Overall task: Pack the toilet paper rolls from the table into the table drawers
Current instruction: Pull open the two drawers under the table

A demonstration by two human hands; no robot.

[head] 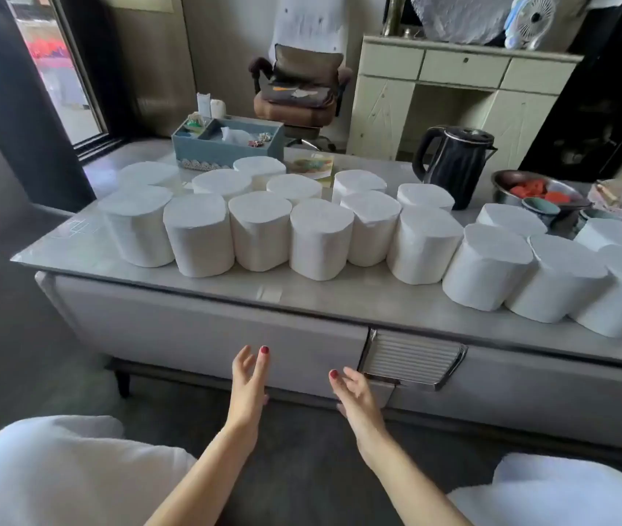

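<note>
We hold our left hand (248, 377) and right hand (355, 396) spread and empty before the closed pale grey drawer front (207, 336), while white wrapped toilet paper rolls (320, 239) stand upright on the grey table (226, 286).

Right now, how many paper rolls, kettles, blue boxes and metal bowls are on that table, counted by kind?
Toilet paper rolls: 18, one cut off at the right edge
Black kettle: 1
Blue organiser box: 1
Metal bowl: 1
Total: 21
</note>
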